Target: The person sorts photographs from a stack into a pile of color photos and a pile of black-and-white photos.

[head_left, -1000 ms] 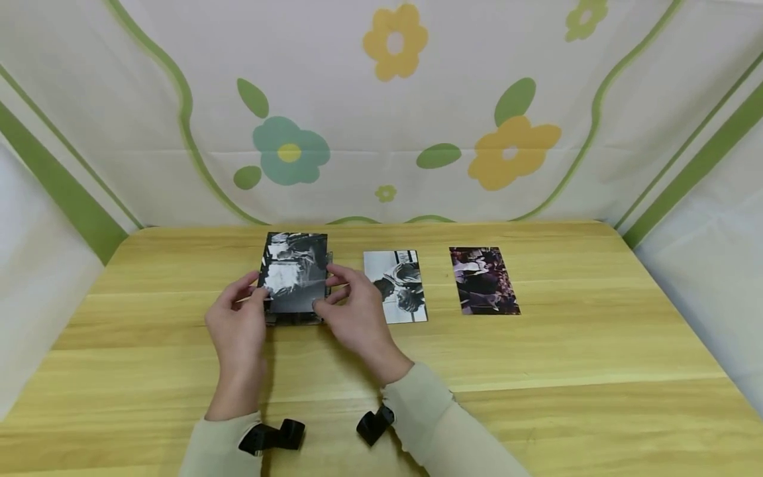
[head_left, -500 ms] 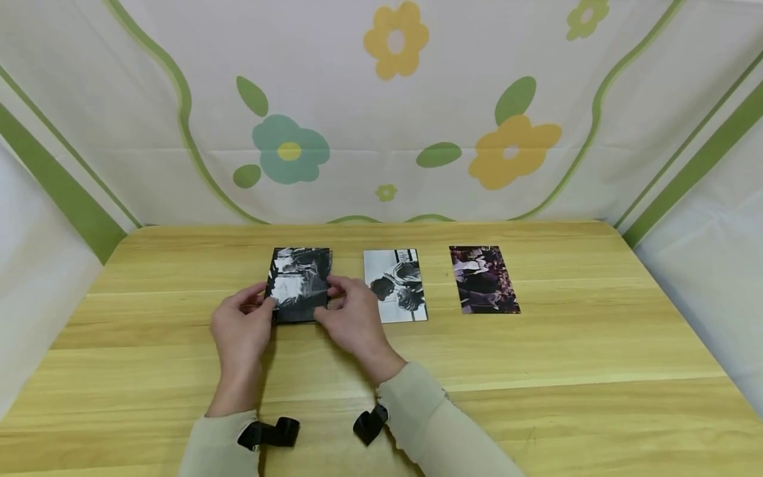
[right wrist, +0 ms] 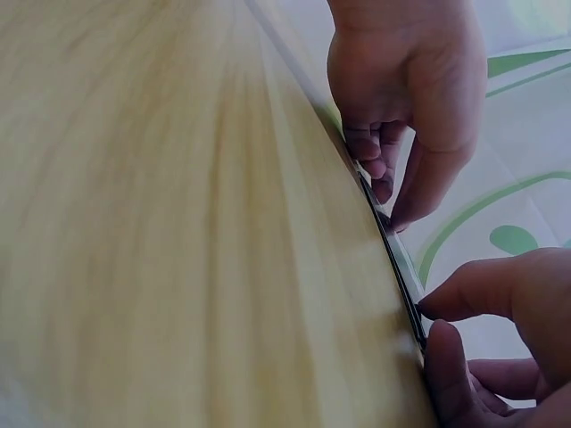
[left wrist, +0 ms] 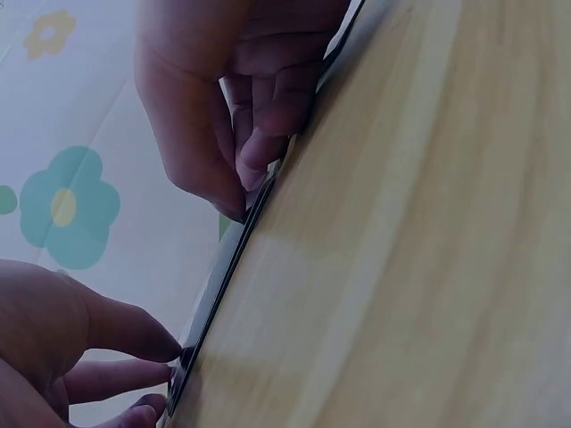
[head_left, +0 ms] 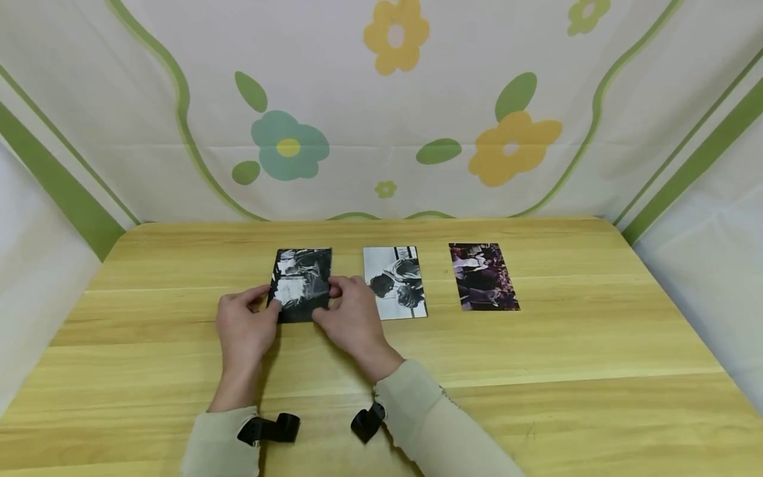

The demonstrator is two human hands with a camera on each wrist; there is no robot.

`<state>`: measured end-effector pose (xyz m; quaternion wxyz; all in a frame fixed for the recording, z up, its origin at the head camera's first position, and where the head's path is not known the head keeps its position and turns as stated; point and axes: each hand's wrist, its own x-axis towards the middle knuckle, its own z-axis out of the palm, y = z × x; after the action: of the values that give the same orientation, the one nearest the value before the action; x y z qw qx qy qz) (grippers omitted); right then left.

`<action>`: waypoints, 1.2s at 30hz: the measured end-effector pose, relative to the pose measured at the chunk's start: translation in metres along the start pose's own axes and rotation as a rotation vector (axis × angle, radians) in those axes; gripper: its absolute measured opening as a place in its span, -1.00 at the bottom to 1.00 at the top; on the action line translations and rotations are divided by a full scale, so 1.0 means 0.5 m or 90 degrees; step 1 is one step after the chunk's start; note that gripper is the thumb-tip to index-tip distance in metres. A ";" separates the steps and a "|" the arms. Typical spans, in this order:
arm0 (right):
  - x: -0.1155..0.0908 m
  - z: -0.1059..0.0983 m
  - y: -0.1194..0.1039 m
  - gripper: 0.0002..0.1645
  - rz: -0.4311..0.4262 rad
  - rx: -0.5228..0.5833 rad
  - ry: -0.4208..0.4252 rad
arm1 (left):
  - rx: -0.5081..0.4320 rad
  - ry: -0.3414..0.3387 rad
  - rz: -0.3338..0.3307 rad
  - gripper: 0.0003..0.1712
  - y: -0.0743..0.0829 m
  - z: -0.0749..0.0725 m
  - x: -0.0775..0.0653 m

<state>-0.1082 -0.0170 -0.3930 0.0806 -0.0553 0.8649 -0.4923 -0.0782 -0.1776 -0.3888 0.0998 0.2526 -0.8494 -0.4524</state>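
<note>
A stack of black-and-white photo prints (head_left: 303, 281) lies on the left part of the table, its edges nearly flush. My left hand (head_left: 247, 328) pinches its left edge, thumb on top near the lower corner. On the opposite edge my right hand (head_left: 354, 318) grips with thumb and fingers. Seen low in the left wrist view, the stack's thin dark edge (left wrist: 219, 290) runs between the two hands close over the wood. In the right wrist view, the right hand's thumb and fingers meet at the stack's near corner.
To the right of the stack lies a black-and-white photo (head_left: 396, 285) of people. Farther right is a colour photo (head_left: 484, 278) in dark purple tones. A white cloth (head_left: 381, 119) with flower prints rises behind the wooden table (head_left: 536, 384).
The top print has come down onto the stack, toward me and slightly right. Both hands moved with it, and the prints' edges now line up more closely.
</note>
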 end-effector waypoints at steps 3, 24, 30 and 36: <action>0.000 -0.002 -0.001 -0.26 0.001 -0.004 0.003 | 0.000 -0.003 0.001 -0.52 0.002 0.000 0.001; -0.015 -0.060 0.009 -0.42 -0.110 0.065 0.025 | -0.152 -0.087 -0.033 -0.55 0.052 0.002 -0.015; -0.023 -0.118 0.038 -0.46 -0.118 0.078 0.035 | -0.177 -0.186 -0.010 -0.55 0.081 0.020 -0.046; -0.032 -0.176 0.070 -0.43 -0.076 0.076 0.083 | -0.217 -0.229 0.012 -0.56 0.096 0.053 -0.071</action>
<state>-0.1100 0.0776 -0.3777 -0.0021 -0.0701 0.8327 -0.5493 -0.0745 -0.1179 -0.3625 -0.0074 0.1394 -0.7674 -0.6258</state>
